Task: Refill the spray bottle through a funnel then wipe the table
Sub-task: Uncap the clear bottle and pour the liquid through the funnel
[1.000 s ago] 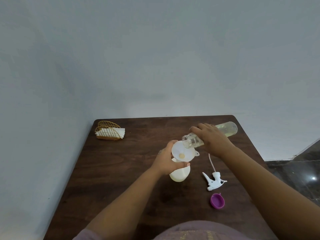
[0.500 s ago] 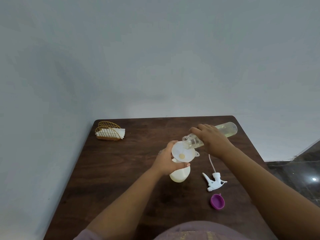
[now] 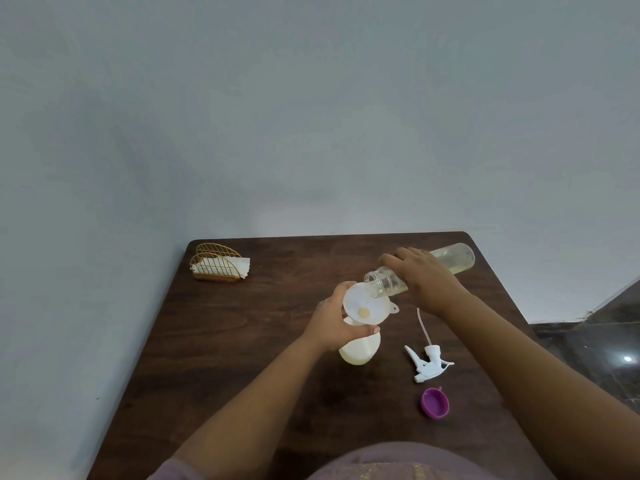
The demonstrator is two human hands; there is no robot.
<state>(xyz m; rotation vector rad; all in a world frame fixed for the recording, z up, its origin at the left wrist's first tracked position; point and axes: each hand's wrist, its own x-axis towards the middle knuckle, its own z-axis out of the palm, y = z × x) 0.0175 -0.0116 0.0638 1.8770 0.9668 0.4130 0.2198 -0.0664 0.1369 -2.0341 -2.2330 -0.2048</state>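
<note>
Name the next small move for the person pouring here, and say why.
Probably tip the clear bottle a little further: its mouth already sits over the funnel, liquid remains near its raised base, and the left hand steadies the spray bottle.

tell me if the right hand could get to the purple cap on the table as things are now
Probably not yet: the right hand grips the tilted clear bottle over the funnel. The path itself looks free, since the purple cap lies bare on the table, nearer than the spray head.
</note>
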